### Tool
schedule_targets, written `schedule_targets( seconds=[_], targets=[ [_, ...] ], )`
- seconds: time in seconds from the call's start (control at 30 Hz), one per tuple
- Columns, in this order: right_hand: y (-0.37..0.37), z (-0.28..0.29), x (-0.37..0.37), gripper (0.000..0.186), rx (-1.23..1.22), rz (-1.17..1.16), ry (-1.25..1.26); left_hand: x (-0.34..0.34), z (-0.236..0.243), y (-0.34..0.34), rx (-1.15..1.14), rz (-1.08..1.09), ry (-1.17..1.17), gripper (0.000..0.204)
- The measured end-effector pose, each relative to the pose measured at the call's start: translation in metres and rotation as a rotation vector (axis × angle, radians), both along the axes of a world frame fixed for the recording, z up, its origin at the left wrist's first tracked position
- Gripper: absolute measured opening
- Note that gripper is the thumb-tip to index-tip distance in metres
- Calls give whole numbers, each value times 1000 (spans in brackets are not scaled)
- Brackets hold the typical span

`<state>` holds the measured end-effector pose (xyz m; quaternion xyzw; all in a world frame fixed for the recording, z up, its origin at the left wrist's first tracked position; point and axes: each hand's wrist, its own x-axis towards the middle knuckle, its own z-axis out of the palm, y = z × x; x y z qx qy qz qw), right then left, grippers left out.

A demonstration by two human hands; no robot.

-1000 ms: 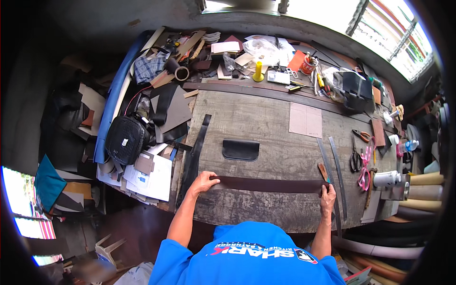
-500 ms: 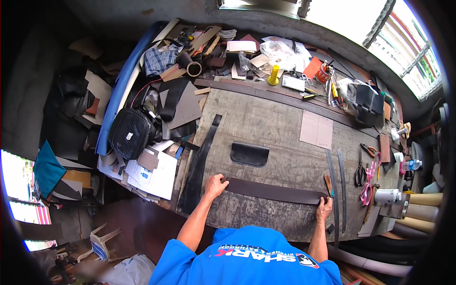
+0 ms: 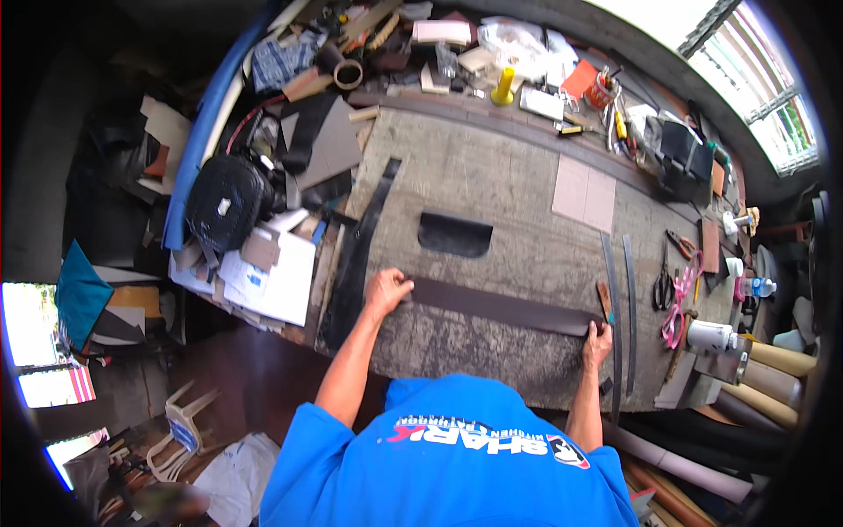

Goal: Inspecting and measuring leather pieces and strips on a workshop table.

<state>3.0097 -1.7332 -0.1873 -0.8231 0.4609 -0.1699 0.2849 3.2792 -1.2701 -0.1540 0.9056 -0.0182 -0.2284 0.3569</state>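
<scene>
A long dark brown strip of leather-like material stretches between my two hands, low over the near part of the worktable. My left hand pinches its left end between thumb and fingers. At the other end my right hand grips the right corner. Beyond the strip lies a black flap-shaped piece with rounded corners. A knife with a wooden handle rests just past my right hand, beside two narrow dark strips. Left of my left hand is a long black piece.
Pale pink panels lie at the back right. Scissors, pliers and a white can stand along the right side. A yellow cone-shaped object and clutter line the back. Papers and a black mesh-covered object crowd the left.
The whole scene, table and hands together, sits higher in the picture as the view has shifted. Both hands keep their hold on the strip, which has barely moved relative to the table.
</scene>
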Motion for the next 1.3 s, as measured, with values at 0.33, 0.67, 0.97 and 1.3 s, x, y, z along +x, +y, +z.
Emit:
schedule_targets(
  seconds=[0.33, 0.67, 0.97, 1.3],
  targets=[
    [5, 11, 12, 33, 2, -17, 23, -12, -2, -7, 3, 115, -125, 39],
    [-11, 0, -1, 31, -46, 64, 30, -39, -8, -20, -73, 213, -300, 36],
    [-17, 0, 2, 34, 20, 81, 59, -54, -5, -15, -90, 113, -457, 19],
    [-31, -11, -6, 36, -7, 116, 48, -54, -1, -14, -141, 79, -405, 14]
  ],
)
